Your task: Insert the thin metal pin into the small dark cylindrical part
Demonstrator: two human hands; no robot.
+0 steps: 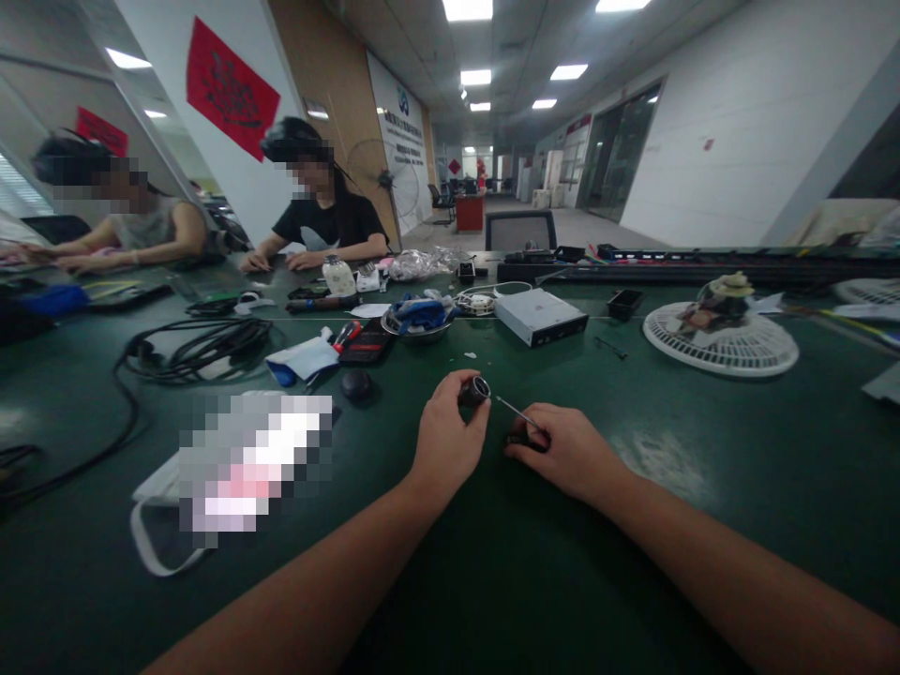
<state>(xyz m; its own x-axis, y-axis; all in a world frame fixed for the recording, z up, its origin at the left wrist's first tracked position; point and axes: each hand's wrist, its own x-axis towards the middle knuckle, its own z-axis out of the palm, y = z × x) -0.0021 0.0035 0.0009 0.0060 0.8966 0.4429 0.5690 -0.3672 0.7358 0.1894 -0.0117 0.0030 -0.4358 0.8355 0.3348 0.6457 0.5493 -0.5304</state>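
My left hand [448, 427] is closed around a short dark cylinder [475, 391], with a pale ring at its round end turned to the right. In my right hand [566, 450] is a screwdriver [518, 412]; its thin metal shaft points up and left, the tip just short of the cylinder's rim. The handle is mostly hidden by my fingers. Something dark [521, 439] shows under the right fingers, too small to make out. Both hands are low over the green table [450, 581].
Beyond my hands lie a silver disc drive [540, 316], a metal bowl with blue cloth [420, 317] and a white fan grille [721, 342]. To the left are a black mouse [356, 385], coiled black cables [197, 347] and a blurred-out bright object [260, 459]. Two people sit across at the left.
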